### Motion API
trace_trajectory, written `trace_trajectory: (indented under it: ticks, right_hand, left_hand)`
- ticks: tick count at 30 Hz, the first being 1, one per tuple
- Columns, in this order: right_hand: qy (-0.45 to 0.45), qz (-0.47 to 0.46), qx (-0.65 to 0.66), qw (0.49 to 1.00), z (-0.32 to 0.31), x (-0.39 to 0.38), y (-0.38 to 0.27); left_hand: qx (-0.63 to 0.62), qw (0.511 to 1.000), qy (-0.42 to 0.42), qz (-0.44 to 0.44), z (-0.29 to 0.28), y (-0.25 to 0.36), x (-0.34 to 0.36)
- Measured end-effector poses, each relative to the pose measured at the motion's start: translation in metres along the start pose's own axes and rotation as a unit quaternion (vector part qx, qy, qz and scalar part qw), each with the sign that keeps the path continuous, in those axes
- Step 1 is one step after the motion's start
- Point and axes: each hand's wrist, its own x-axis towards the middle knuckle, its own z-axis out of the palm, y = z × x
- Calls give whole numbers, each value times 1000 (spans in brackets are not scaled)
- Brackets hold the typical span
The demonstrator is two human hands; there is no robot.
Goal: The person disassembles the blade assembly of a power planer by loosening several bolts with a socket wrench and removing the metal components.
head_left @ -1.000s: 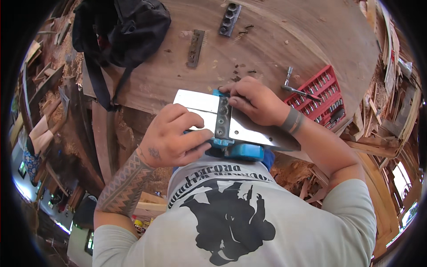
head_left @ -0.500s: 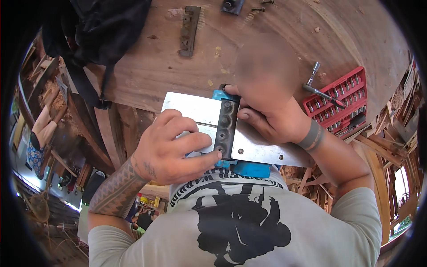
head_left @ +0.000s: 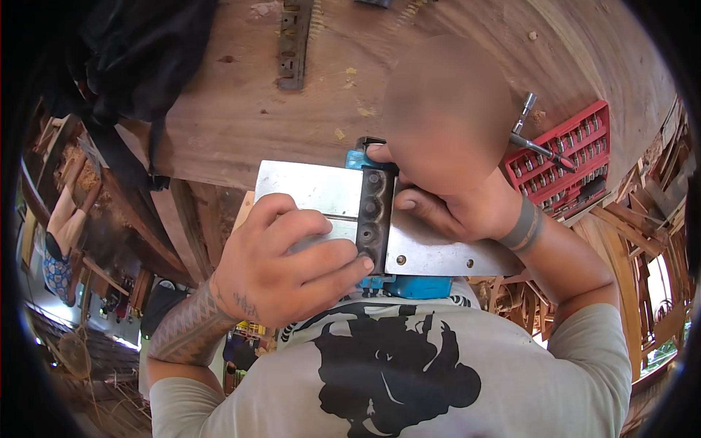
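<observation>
A blue electric planer (head_left: 427,286) with shiny metal base plates (head_left: 307,179) lies upturned in front of me, its dark bolted cutter bar (head_left: 372,215) running across the middle. My left hand (head_left: 285,266) grips the planer's left side, fingers curled over the plate and a fingertip against the bar's near end. My right hand (head_left: 460,208) holds the far end, with its thumb beside the bar; the rest of that hand is mostly blurred out. Just beyond it, a T-handled socket wrench (head_left: 527,109) rests by a red socket set (head_left: 591,117).
The wooden table (head_left: 234,109) carries a black bag (head_left: 146,58) at upper left and a loose slotted metal bar (head_left: 292,51). Wood scraps (head_left: 635,233) lie on both sides beyond it. A person's bare legs (head_left: 69,204) show at far left.
The view has shifted, so the tabletop items sit higher in the picture and the planer slightly lower. My left fingertip has moved onto the near end of the cutter bar.
</observation>
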Motion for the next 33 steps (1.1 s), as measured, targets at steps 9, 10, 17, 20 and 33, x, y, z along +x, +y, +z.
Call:
trace_trajectory:
  ticks: [9, 10, 17, 20, 33]
  right_hand:
    - [8, 12, 8, 1000, 1, -1, 2]
    - [5, 12, 9, 1000, 0, 0, 2]
    - [-2, -9, 22, 1000, -1, 7, 7]
    - [1, -18, 33, 999, -1, 9, 6]
    - [45, 36, 126, 990, 6, 2, 19]
  left_hand:
    - [-14, 1000, 23, 3, 3, -4, 0]
    - [-15, 1000, 24, 1, 3, -4, 0]
    - [-22, 1000, 19, 2, 1, -4, 1]
    - [-18, 1000, 23, 4, 2, -5, 1]
    - [-4, 999, 43, 15, 7, -8, 2]
